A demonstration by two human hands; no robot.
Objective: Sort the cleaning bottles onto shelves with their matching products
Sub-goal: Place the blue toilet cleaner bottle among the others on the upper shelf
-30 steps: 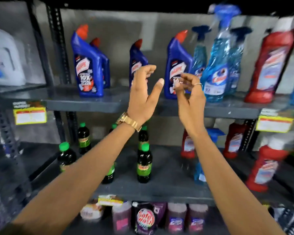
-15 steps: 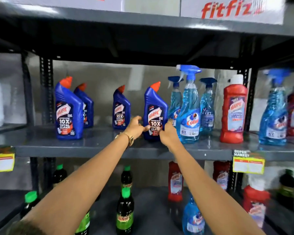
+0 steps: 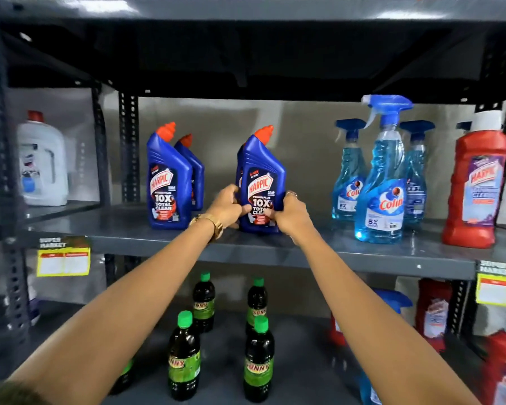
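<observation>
A dark blue Harpic bottle (image 3: 262, 168) with an orange cap stands upright on the grey middle shelf (image 3: 333, 255). My left hand (image 3: 227, 207) grips its lower left side and my right hand (image 3: 291, 213) its lower right side. Another blue bottle hides just behind it. To the left stand two more blue Harpic bottles (image 3: 167, 179). Three light blue Colin spray bottles (image 3: 383, 176) stand to the right, then a red Harpic bottle (image 3: 476, 182).
A white jug (image 3: 43, 162) sits on the neighbouring rack at left. On the lower shelf stand several dark bottles with green caps (image 3: 259, 358) and red bottles (image 3: 433, 311) at right. Yellow price tags (image 3: 63, 258) hang on the shelf edges.
Both hands rose from open in the air to the blue Harpic bottle and closed on it. The bottle now stands further left, away from the spray bottles, in front of another blue one.
</observation>
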